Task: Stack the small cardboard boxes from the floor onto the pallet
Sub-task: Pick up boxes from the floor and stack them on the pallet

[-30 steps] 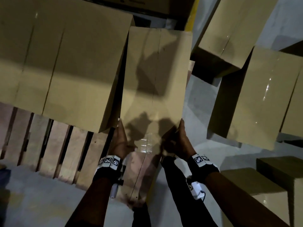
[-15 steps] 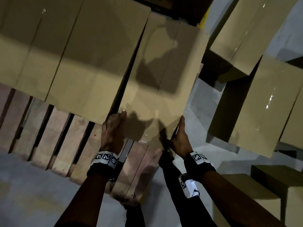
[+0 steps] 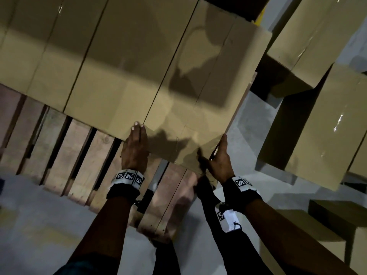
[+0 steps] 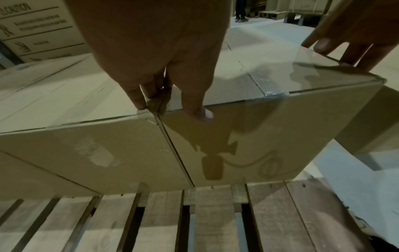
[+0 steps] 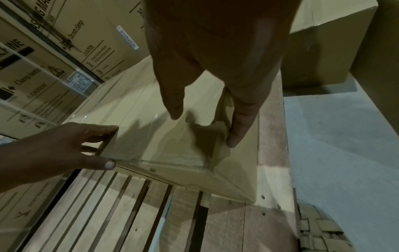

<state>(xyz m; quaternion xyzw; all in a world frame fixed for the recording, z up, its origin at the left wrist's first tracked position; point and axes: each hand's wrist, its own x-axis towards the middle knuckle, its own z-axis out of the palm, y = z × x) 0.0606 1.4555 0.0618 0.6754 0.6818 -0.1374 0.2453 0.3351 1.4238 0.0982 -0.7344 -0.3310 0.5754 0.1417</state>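
A taped small cardboard box lies on the right end of the wooden pallet, side by side with the neighbouring boxes. My left hand presses its near left corner with straight fingers. In the left wrist view those fingers sit at the seam between the two boxes, thumb on the front face of the box. My right hand straddles the near right corner. In the right wrist view its thumb rests on top of the box and a straight finger lies along the side.
More cardboard boxes stand on the grey floor to the right, at the far right and at the lower right. Large printed cartons rise behind the pallet. Bare pallet slats lie in front of the boxes.
The box has slid away from me onto the pallet and closed up against its neighbour. Both hands followed it forward, staying at its near corners.
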